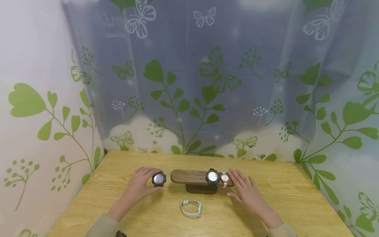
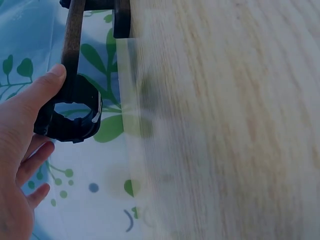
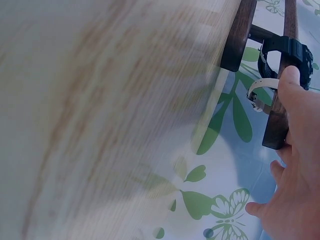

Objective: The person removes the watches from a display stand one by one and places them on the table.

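Observation:
A dark wooden watch stand (image 1: 189,176) stands on the wooden table (image 1: 290,197), its bar lying crosswise. My left hand (image 1: 141,183) grips a black watch (image 1: 159,179) at the bar's left end; the left wrist view shows the black watch (image 2: 70,112) closed in a ring by the bar (image 2: 74,40). Another black watch (image 1: 212,177) and a small pink watch (image 1: 224,178) hang near the bar's right end. My right hand (image 1: 247,192) lies with straight fingers on the right end of the bar (image 3: 280,105), next to the pink watch (image 3: 260,92). A mint-green watch (image 1: 191,208) lies in front of the stand.
Behind the table hangs a curtain (image 1: 207,82) printed with green leaves and butterflies, and the same print covers the walls on both sides. The table's back edge runs just behind the stand.

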`<state>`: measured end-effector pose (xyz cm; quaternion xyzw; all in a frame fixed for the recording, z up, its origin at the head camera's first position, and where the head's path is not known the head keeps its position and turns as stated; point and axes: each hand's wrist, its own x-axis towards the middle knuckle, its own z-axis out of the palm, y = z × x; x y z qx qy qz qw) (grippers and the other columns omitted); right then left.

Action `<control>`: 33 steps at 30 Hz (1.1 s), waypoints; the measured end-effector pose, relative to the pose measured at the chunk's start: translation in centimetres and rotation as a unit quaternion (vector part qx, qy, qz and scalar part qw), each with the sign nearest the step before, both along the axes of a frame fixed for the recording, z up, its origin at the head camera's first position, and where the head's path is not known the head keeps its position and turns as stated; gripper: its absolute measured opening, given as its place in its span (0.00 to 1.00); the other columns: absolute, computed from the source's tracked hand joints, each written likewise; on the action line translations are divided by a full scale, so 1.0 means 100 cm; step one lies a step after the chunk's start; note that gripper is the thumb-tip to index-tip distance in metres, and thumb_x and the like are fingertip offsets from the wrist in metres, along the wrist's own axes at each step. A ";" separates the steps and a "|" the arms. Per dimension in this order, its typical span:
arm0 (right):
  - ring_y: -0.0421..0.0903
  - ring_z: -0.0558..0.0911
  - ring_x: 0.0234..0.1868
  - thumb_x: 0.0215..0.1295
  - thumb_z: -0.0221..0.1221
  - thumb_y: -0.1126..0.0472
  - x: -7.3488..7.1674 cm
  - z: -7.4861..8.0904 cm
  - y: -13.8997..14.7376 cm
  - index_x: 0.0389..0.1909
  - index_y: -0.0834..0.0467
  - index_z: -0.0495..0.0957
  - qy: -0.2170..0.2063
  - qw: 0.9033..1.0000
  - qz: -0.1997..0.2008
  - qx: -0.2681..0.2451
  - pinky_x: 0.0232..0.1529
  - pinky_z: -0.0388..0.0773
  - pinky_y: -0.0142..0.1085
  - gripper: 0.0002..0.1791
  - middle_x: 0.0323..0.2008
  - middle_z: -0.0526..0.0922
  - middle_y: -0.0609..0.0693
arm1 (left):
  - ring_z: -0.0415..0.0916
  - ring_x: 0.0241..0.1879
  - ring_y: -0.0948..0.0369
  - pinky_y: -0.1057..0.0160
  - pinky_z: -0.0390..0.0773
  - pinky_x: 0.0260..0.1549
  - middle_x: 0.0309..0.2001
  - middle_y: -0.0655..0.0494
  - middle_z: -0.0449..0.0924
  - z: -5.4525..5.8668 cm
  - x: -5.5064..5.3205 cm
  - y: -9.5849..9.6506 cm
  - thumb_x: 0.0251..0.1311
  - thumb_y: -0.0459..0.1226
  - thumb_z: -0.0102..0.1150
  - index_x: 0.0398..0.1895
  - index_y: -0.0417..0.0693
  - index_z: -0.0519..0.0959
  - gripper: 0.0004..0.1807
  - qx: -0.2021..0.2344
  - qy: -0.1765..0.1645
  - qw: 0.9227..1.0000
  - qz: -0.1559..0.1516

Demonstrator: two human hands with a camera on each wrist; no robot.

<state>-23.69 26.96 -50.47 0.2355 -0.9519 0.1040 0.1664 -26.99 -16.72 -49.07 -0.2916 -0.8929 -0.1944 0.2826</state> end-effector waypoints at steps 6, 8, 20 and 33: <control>0.62 0.57 0.77 0.68 0.64 0.48 0.001 0.002 -0.001 0.81 0.55 0.51 -0.004 1.000 0.001 -0.005 0.71 0.52 0.70 0.48 0.80 0.53 0.55 | 0.82 0.50 0.52 0.41 0.75 0.59 0.49 0.53 0.85 -0.003 0.004 -0.002 0.36 0.49 0.86 0.53 0.48 0.84 0.37 -0.009 0.015 1.000 -0.010; 0.62 0.57 0.77 0.68 0.64 0.48 0.001 0.002 -0.001 0.81 0.55 0.51 -0.007 1.000 0.000 -0.007 0.71 0.51 0.70 0.48 0.80 0.53 0.55 | 0.81 0.50 0.53 0.40 0.75 0.60 0.50 0.54 0.85 -0.005 0.005 -0.002 0.36 0.49 0.85 0.54 0.49 0.84 0.37 -0.012 0.010 1.000 -0.009; 0.61 0.56 0.78 0.68 0.64 0.47 0.001 0.001 -0.001 0.81 0.56 0.53 -0.012 1.000 -0.002 -0.009 0.71 0.50 0.70 0.47 0.80 0.53 0.54 | 0.81 0.51 0.51 0.37 0.73 0.60 0.50 0.54 0.85 -0.015 0.019 -0.001 0.34 0.50 0.85 0.54 0.52 0.84 0.37 -0.012 -0.023 1.000 -0.009; 0.60 0.56 0.78 0.68 0.63 0.46 0.000 0.001 0.000 0.81 0.54 0.50 -0.014 1.000 -0.004 -0.008 0.72 0.49 0.69 0.47 0.80 0.52 0.54 | 0.80 0.51 0.52 0.39 0.73 0.61 0.50 0.54 0.85 -0.017 0.029 0.001 0.35 0.53 0.84 0.53 0.51 0.84 0.37 -0.045 -0.049 0.998 -0.010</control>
